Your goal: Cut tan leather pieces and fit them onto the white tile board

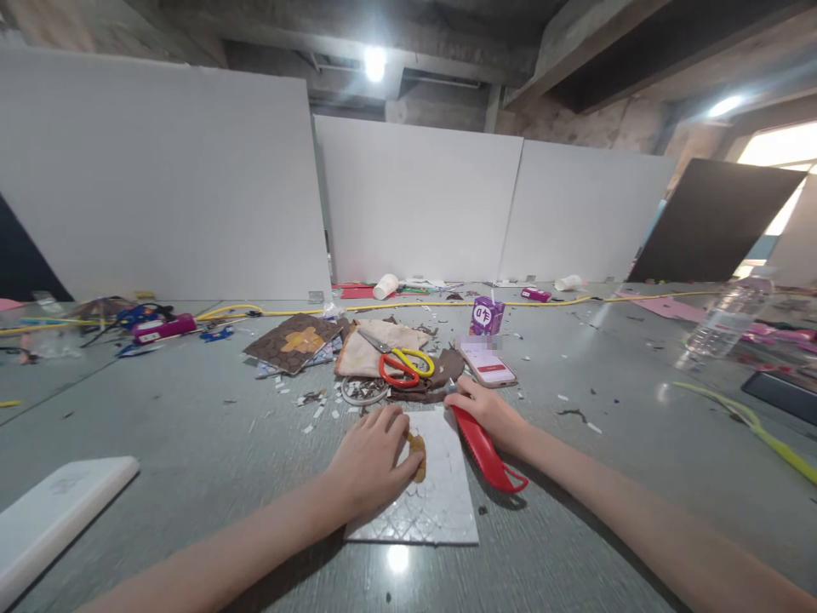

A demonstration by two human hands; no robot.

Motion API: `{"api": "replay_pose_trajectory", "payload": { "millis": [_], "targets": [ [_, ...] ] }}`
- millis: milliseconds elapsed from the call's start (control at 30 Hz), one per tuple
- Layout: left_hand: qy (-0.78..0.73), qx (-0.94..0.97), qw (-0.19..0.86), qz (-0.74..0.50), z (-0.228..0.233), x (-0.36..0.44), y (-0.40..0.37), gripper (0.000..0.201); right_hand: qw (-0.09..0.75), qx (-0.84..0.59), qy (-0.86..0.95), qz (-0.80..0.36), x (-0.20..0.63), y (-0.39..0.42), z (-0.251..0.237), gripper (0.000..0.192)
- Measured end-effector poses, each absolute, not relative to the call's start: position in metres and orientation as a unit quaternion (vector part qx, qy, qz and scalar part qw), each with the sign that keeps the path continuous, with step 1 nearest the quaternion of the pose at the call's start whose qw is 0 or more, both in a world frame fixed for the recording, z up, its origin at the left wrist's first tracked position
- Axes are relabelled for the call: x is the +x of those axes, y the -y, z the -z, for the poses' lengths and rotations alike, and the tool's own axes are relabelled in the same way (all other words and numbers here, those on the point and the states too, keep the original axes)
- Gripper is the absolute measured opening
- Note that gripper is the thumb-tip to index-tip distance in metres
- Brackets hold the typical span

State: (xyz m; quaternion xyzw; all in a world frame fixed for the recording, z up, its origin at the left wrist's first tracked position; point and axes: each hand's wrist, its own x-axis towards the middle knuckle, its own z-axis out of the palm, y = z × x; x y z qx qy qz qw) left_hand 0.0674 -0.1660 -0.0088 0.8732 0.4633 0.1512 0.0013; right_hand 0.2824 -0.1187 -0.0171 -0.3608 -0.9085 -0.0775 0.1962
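My left hand [379,455] lies over a white board [447,511] marked with a scale-like pattern. Its fingers are stretched out, and the thumb rests at a small yellow-brown piece [418,464] on the board. At the board's right edge, my right hand [488,413] is closed on a red utility knife [482,451], whose looped tail points toward me. The knife's tip is mostly hidden by the fingers. Just beyond the board lie scissors [405,366] with red and yellow handles, on a pale cloth [357,353]. Dark brown scraps [450,370] and a roll of tape [363,390] are beside them.
A phone [488,364] and a purple drink carton [487,317] stand past my right hand. A brown patterned square [290,342] lies back left. At the sides are a white slab [64,502] and a plastic bottle [728,315]. A yellow cable [408,305] crosses behind.
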Motion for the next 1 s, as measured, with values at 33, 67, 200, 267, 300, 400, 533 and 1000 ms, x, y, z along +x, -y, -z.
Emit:
{"api": "replay_pose_trajectory", "payload": {
  "millis": [33, 67, 200, 267, 300, 400, 533, 1000],
  "targets": [
    [-0.471, 0.869, 0.003, -0.154, 0.009, 0.067, 0.166, 0.028, 0.155, -0.355, 0.916, 0.104, 0.284, 0.117, 0.016, 0.02],
    [-0.477, 0.865, 0.006, -0.156, 0.008, 0.067, 0.166, 0.028, 0.123, -0.348, 0.921, 0.124, 0.285, 0.116, 0.014, 0.02],
    [-0.488, 0.858, 0.008, -0.156, 0.006, 0.066, 0.165, 0.029, 0.054, -0.297, 0.94, 0.162, 0.289, 0.113, 0.006, 0.02],
    [-0.483, 0.86, 0.002, -0.162, 0.005, 0.065, 0.164, 0.03, 0.025, -0.276, 0.945, 0.176, 0.289, 0.113, 0.002, 0.019],
    [-0.482, 0.86, 0.0, -0.167, 0.005, 0.064, 0.163, 0.029, 0.007, -0.269, 0.946, 0.183, 0.289, 0.113, -0.001, 0.019],
    [-0.496, 0.843, 0.022, -0.207, 0.006, 0.062, 0.16, 0.02, -0.034, -0.27, 0.941, 0.2, 0.291, 0.111, -0.008, 0.021],
    [-0.516, 0.799, 0.064, -0.302, 0.009, 0.058, 0.155, 0.01, -0.01, -0.338, 0.917, 0.211, 0.287, 0.1, -0.02, 0.029],
    [-0.456, 0.839, 0.02, -0.296, 0.01, 0.059, 0.162, 0.02, 0.078, -0.578, 0.811, -0.047, 0.172, 0.027, -0.011, 0.026]
  ]
}}
